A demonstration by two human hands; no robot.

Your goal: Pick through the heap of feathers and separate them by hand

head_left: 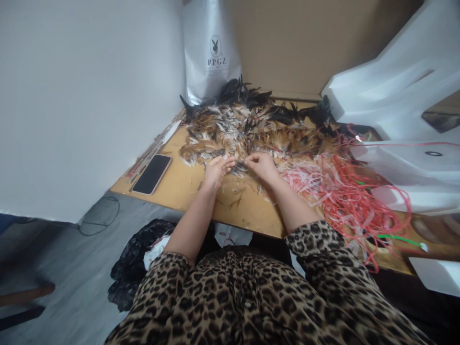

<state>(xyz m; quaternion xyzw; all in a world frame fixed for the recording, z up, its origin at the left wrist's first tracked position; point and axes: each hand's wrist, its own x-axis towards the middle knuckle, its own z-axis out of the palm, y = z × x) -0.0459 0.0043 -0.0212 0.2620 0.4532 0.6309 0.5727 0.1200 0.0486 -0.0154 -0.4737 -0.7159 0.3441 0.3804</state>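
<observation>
A phone [151, 174] lies face up near the left edge of the table [187, 184], beside thin rods [154, 146] along the wall. Behind it a grey bag [210, 52] stands upright. The left hand [216, 170] rests at the near edge of the feather pile [251, 127], fingers [226, 163] curled narrow, pinching a small dark feather tuft [237, 167]. The right hand [262, 165] meets it just beside, fingers pinched on the same tuft. To the right, pink and red strips [341, 196] lie tangled, touching the pile. White foam blocks [402, 86] sit at the far right.
</observation>
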